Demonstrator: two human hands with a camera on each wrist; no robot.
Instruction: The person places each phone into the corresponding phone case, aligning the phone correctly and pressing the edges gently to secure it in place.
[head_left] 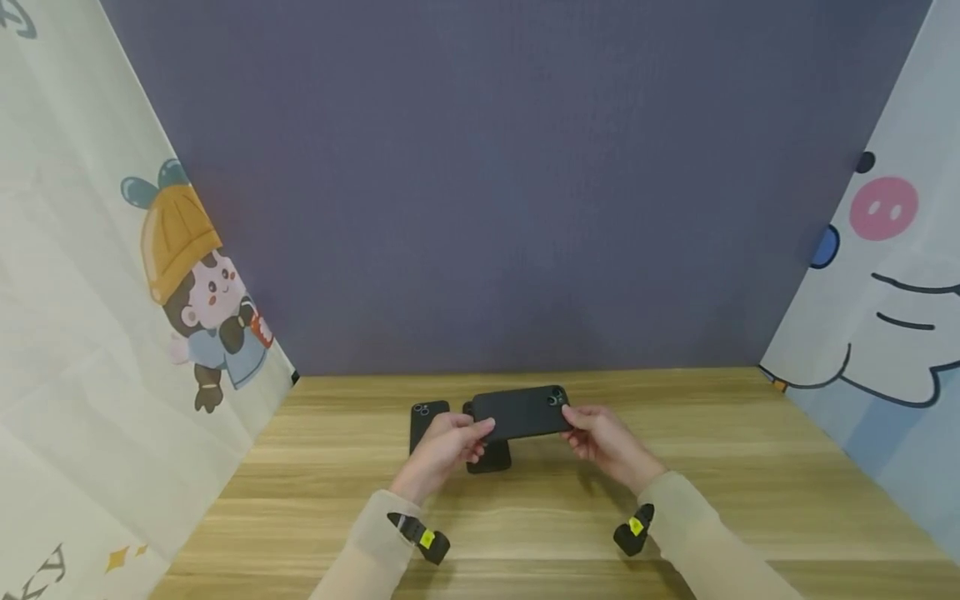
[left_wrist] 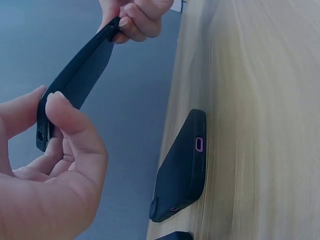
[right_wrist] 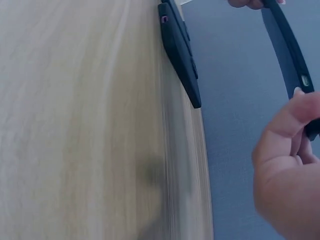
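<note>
Both hands hold a black phone case [head_left: 519,412] sideways above the table. My left hand [head_left: 444,450] pinches its left end between thumb and fingers. At the other end, by the camera cutout, my right hand [head_left: 609,443] pinches it. The case [left_wrist: 82,67] looks thin and slightly bowed in the left wrist view, with its hollow side partly showing. Below it lies a phone in a black case [head_left: 489,458], partly covered by the held case. Another black phone [head_left: 427,412] lies left of that one, partly hidden by my left hand.
The wooden table [head_left: 337,483] ends at a dark grey-blue panel [head_left: 510,183]. Printed white curtains [head_left: 75,333] hang at the left and right sides. A black strap with a small camera [head_left: 420,537] sits on each wrist.
</note>
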